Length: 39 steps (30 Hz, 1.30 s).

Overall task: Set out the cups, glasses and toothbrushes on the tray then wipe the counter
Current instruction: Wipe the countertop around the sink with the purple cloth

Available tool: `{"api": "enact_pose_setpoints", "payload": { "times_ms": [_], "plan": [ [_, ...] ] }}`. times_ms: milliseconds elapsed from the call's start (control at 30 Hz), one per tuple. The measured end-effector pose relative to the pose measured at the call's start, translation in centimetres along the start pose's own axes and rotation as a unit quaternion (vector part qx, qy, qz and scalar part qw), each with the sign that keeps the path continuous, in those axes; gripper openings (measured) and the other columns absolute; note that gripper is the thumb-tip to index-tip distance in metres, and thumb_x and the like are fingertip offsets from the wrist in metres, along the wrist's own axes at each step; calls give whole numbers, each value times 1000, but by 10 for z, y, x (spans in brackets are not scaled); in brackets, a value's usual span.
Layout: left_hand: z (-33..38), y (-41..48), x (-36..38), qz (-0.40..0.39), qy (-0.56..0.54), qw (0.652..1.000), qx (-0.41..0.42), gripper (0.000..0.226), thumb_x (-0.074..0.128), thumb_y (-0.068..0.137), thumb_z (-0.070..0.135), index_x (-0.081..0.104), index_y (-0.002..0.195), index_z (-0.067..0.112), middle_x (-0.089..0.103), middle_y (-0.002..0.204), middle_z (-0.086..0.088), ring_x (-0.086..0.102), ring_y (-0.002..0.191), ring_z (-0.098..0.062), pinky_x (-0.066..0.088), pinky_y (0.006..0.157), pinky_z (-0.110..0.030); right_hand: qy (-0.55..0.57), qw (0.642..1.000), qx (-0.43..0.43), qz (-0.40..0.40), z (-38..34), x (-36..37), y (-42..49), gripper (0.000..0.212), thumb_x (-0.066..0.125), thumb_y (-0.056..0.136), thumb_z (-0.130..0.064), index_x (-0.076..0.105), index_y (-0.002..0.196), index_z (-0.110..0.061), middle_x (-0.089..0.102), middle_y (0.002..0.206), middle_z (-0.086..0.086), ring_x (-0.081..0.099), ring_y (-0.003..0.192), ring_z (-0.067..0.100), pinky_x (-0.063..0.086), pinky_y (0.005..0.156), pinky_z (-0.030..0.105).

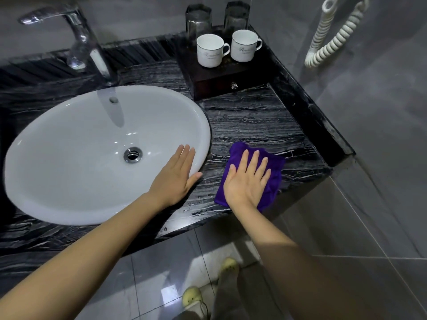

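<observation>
A dark wooden tray (221, 76) with a small drawer stands at the back right of the black marble counter (251, 121). On it stand two white cups (210, 50) (244, 45) in front and two clear glasses (198, 19) (236, 16) behind. No toothbrushes are visible. My right hand (247, 179) presses flat on a purple cloth (273, 174) near the counter's front edge. My left hand (176, 179) rests flat, fingers apart, on the rim of the white sink (69, 204), holding nothing.
A chrome tap (80, 42) stands behind the sink. A white coiled cord (332, 40) hangs on the grey tiled wall to the right. A raised marble ledge (312, 116) borders the counter's right side. Below are the tiled floor and my shoes (191, 296).
</observation>
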<state>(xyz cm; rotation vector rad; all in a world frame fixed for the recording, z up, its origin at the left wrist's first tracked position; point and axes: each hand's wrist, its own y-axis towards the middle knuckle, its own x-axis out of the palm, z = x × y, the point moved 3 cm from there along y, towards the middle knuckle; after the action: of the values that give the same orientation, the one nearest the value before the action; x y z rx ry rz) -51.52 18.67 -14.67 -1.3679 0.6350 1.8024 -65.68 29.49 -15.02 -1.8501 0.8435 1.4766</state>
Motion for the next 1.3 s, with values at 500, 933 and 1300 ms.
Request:
{"api": "enact_pose_setpoints", "payload": {
  "times_ms": [500,933,1300],
  "plan": [
    [4,-1,0,43,21,999,8,91,-7,85,65,14,147,2,13,157,-14,-3,144,-17,-1,117,-27,-22,995,-101,-17,-22,1,13,60,18,99,-43,1,150,-19,-2,160,9,-4,147,33,-1,120,50],
    [8,-2,-4,40,52,998,-2,79,6,95,55,28,142,-4,30,150,-21,22,142,-32,15,115,-40,-34,987,-152,-29,-47,5,47,59,21,98,-39,4,150,-17,-2,160,7,-4,147,32,0,120,49],
    [8,-2,-4,36,67,997,-10,77,9,95,54,29,141,-4,32,149,-21,23,141,-33,14,117,-35,-36,967,-250,-46,-48,-4,84,56,23,98,-35,11,150,-18,6,160,1,1,148,27,3,121,46]
  ]
}}
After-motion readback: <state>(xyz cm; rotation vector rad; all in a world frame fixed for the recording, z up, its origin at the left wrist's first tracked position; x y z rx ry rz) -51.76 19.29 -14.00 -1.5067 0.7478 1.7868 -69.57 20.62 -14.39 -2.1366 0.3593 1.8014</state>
